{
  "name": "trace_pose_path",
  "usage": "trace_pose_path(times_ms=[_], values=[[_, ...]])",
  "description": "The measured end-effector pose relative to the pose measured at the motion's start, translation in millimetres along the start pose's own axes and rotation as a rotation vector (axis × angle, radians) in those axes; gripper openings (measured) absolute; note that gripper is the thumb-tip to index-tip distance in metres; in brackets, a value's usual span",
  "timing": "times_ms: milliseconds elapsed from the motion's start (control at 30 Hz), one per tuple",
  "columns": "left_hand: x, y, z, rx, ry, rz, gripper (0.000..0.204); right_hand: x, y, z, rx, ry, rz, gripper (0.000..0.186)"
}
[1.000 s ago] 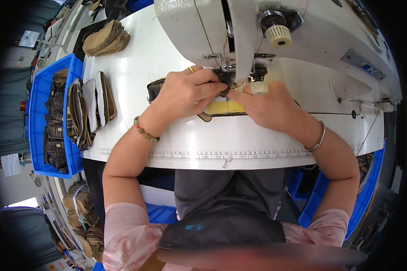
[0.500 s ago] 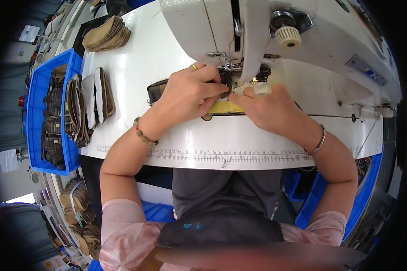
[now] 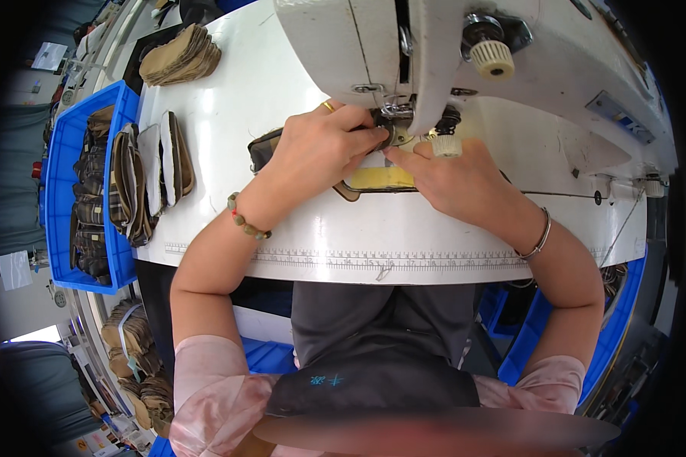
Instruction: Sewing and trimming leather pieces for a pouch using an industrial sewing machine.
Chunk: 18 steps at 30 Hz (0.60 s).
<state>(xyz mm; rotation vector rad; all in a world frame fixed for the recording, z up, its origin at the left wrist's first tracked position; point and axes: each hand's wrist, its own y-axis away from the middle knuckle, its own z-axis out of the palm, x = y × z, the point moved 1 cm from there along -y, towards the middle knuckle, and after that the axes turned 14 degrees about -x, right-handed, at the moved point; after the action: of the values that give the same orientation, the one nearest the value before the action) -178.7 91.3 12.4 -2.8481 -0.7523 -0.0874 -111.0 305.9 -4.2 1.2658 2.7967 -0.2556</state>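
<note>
A white sewing machine (image 3: 442, 68) stands over the worktable, its presser foot (image 3: 395, 113) close above my fingertips. My left hand (image 3: 320, 148) is closed, thumb and fingers pinching the edge of a dark plaid fabric piece (image 3: 264, 151) beside the foot. Much of that piece lies hidden under the hand. From the other side my right hand (image 3: 461, 179) reaches in with its index fingertip at the fabric by the needle area and its other fingers curled on the work. Between the hands shows a yellow strip (image 3: 379, 179). The needle itself I cannot make out.
Folded plaid and white-lined pieces (image 3: 152, 167) lie at the table's left, with a stack of tan pieces (image 3: 181, 57) behind. A blue bin (image 3: 118, 263) holds more dark plaid pieces. A printed ruler (image 3: 343, 260) runs along the near edge.
My left hand has turned slightly, with its fingers shifted a little beside the presser foot. More of the yellow strip shows between my hands. My right hand has barely moved.
</note>
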Motion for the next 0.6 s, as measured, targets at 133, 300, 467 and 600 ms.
trace_pose_path(times_ms=[133, 300, 467, 600], values=[[-6, 0, -6, 0.132, -0.178, 0.235, 0.02, -1, 0, -2, -0.013, 0.0, 0.013, 0.03], [-8, -1, 1, 0.095, -0.034, 0.146, 0.02, -1, 0, -3, 0.001, -0.021, 0.0, 0.031], [-8, 0, 8, 0.086, 0.172, 0.029, 0.024, -2, 0, -4, -0.008, -0.042, 0.01, 0.03], [-1, 0, 5, 0.052, 0.145, -0.011, 0.027, -1, -1, -4, -0.018, -0.052, 0.008, 0.03]])
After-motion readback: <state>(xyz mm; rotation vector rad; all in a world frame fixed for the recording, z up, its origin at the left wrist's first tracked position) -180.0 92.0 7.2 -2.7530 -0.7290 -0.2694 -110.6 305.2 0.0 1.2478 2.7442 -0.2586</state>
